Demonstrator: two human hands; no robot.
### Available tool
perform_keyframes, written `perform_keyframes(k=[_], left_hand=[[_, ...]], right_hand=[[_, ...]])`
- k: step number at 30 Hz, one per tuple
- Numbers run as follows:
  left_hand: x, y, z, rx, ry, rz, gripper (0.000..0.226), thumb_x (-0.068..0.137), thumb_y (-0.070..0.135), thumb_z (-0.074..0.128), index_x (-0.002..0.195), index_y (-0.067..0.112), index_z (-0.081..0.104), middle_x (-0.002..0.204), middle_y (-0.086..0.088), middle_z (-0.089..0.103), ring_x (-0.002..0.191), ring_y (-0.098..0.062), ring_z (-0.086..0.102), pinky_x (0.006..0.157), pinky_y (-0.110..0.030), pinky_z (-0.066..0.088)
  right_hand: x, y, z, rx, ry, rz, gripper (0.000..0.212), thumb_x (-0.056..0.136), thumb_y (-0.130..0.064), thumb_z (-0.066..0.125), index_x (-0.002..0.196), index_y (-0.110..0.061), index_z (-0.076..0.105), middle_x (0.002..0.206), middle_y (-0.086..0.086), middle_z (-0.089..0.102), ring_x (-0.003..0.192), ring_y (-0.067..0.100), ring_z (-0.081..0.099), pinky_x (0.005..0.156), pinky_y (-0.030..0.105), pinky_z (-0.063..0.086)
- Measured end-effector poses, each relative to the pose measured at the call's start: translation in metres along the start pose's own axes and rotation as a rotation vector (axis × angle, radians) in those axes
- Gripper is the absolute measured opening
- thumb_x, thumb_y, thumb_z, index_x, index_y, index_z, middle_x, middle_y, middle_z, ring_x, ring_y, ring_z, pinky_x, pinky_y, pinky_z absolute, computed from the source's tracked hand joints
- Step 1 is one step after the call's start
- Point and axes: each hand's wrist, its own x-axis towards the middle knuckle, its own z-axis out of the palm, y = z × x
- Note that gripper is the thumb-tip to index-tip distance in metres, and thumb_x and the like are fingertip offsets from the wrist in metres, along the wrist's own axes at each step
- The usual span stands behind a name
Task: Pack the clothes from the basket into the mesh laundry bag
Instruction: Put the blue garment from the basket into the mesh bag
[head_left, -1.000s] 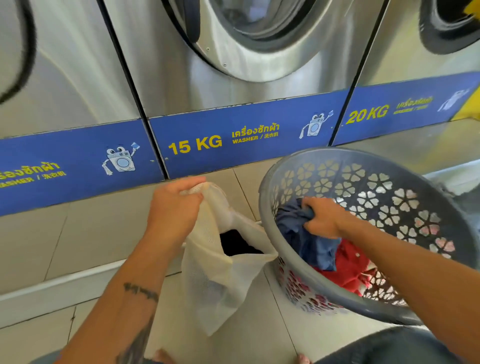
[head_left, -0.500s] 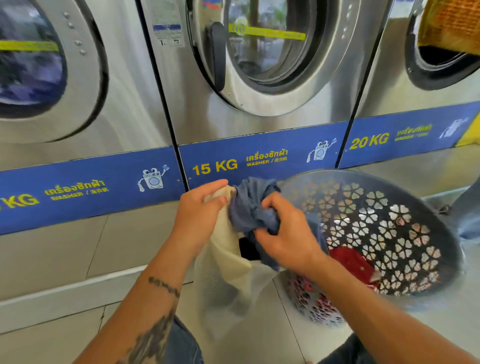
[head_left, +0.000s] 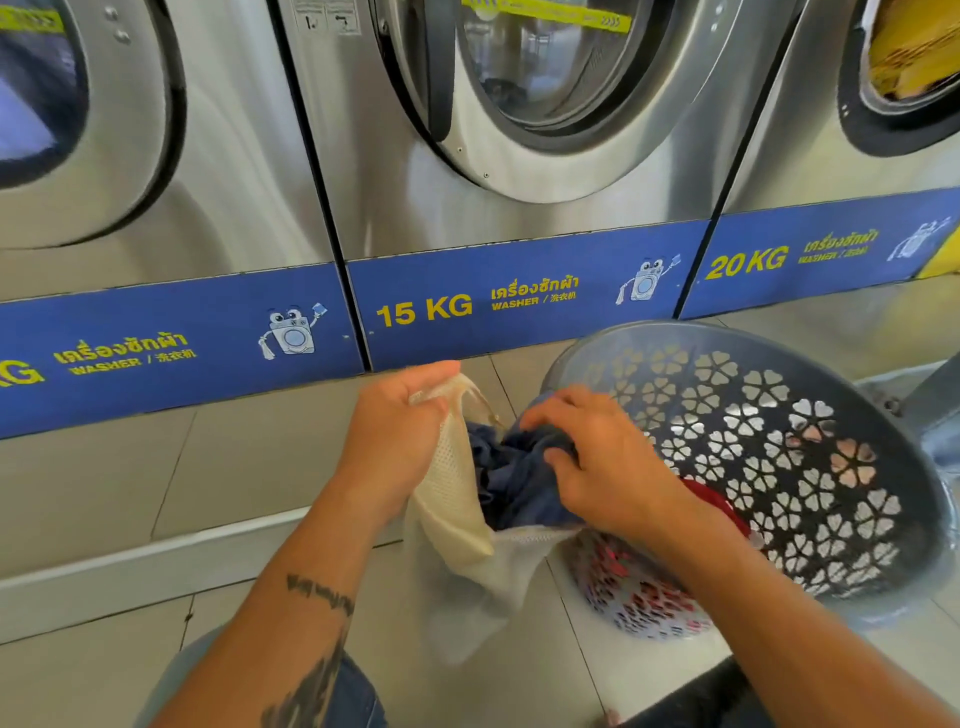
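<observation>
Head view, person crouching at a row of washers. I am seeing the left hand (head_left: 400, 431) gripping the upper rim of the cream mesh laundry bag (head_left: 457, 525), its fingers curling over the edge and holding the mouth of the bag open. The right hand (head_left: 597, 462) is clutching a dark blue garment (head_left: 514, 483), fingers curling into the cloth, and is pressing it into the mouth of the bag just beside the left hand; the garment is lying partly inside the bag and partly bunching above its rim. The bag is hanging below the left hand towards the tiled floor (head_left: 249, 660).

Beyond and to the right of the right hand, the grey plastic laundry basket (head_left: 883, 530) with flower-shaped cut-outs is tilting towards the person, its near wall touching the bag. A red garment (head_left: 722, 512) is lying in the basket, just behind the right wrist.

Ahead of both hands, a stainless washer with a blue band reading 15 KG (head_left: 423, 312) is standing, and I am reading 20 KG (head_left: 748, 262) on the washer to its right
</observation>
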Motion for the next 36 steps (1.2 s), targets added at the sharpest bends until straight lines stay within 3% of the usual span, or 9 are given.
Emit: perform_keyframes(k=[4,7,13,17,20,24,27,32,36], left_hand=[[0.001,0.001,0.008,0.052,0.009,-0.003,0.044,0.092,0.004,0.049,0.12,0.032,0.069,0.126,0.016,0.06,0.115,-0.004,0.052,0.09,-0.017,0.037],[0.0,0.0,0.01,0.067,0.037,-0.016,0.044,0.091,0.004,0.05,0.116,0.033,0.071,0.123,0.015,0.062,0.117,-0.01,0.056,0.099,-0.025,0.041],[-0.005,-0.004,0.008,0.057,-0.004,0.014,0.043,0.092,0.005,0.052,0.115,0.035,0.071,0.13,0.014,0.062,0.123,-0.005,0.051,0.098,-0.022,0.035],[-0.007,-0.002,0.01,0.021,-0.036,0.078,0.042,0.091,0.003,0.054,0.111,0.036,0.071,0.119,0.018,0.064,0.119,-0.001,0.054,0.097,-0.018,0.037],[-0.006,0.001,0.004,-0.001,-0.044,0.107,0.046,0.09,0.002,0.054,0.102,0.043,0.07,0.118,0.018,0.065,0.114,0.0,0.056,0.101,-0.022,0.041],[-0.01,-0.006,-0.002,0.025,-0.167,0.1,0.047,0.092,0.005,0.055,0.107,0.046,0.071,0.122,0.019,0.065,0.117,-0.003,0.057,0.105,-0.029,0.042],[-0.012,-0.014,-0.003,0.102,-0.147,0.082,0.047,0.093,0.005,0.053,0.109,0.045,0.071,0.121,0.019,0.065,0.118,-0.004,0.055,0.103,-0.026,0.041],[0.001,-0.029,-0.019,0.096,0.001,-0.007,0.043,0.092,0.005,0.054,0.106,0.04,0.072,0.117,0.012,0.065,0.116,-0.012,0.056,0.104,-0.033,0.042],[0.006,-0.056,-0.019,0.092,-0.086,-0.091,0.046,0.089,0.003,0.056,0.093,0.045,0.074,0.118,0.006,0.069,0.115,-0.019,0.06,0.103,-0.038,0.046]], right_hand=[[0.001,0.025,0.008,-0.334,-0.291,0.273,0.083,0.083,-0.056,0.063,0.152,-0.044,0.019,0.151,0.012,0.031,0.136,0.038,0.036,0.11,0.054,0.035],[0.006,0.032,0.014,0.118,-0.274,0.237,0.06,0.082,-0.039,0.068,0.133,-0.041,0.038,0.121,0.01,0.057,0.098,0.031,0.06,0.083,0.048,0.054],[0.003,-0.002,0.015,-0.325,-0.008,0.104,0.038,0.079,-0.024,0.063,0.116,-0.027,0.056,0.099,-0.001,0.038,0.087,0.033,0.056,0.06,0.034,0.038],[-0.002,-0.027,0.015,0.217,0.167,-0.011,0.043,0.075,-0.013,0.072,0.112,-0.025,0.054,0.098,-0.005,0.057,0.089,0.018,0.061,0.072,0.033,0.051],[-0.006,-0.036,0.041,0.562,-0.027,0.078,0.045,0.082,-0.012,0.071,0.116,-0.025,0.044,0.098,-0.008,0.063,0.09,0.008,0.062,0.08,0.022,0.05],[-0.01,-0.029,0.069,0.289,-0.456,-0.023,0.013,0.089,-0.003,0.05,0.093,-0.014,0.053,0.077,-0.01,0.053,0.077,0.018,0.051,0.067,0.029,0.042],[-0.009,-0.032,0.063,0.018,-0.502,-0.076,0.009,0.084,-0.004,0.054,0.091,-0.01,0.055,0.089,0.007,0.06,0.082,0.03,0.058,0.071,0.044,0.05],[-0.013,-0.031,0.049,-0.399,-0.388,-0.183,0.056,0.083,-0.024,0.064,0.136,-0.019,0.047,0.131,0.008,0.05,0.117,0.031,0.047,0.095,0.045,0.049],[-0.027,-0.035,0.073,-0.744,-0.526,-0.08,0.057,0.085,-0.026,0.069,0.135,-0.014,0.043,0.128,0.016,0.049,0.113,0.034,0.05,0.09,0.041,0.044]])
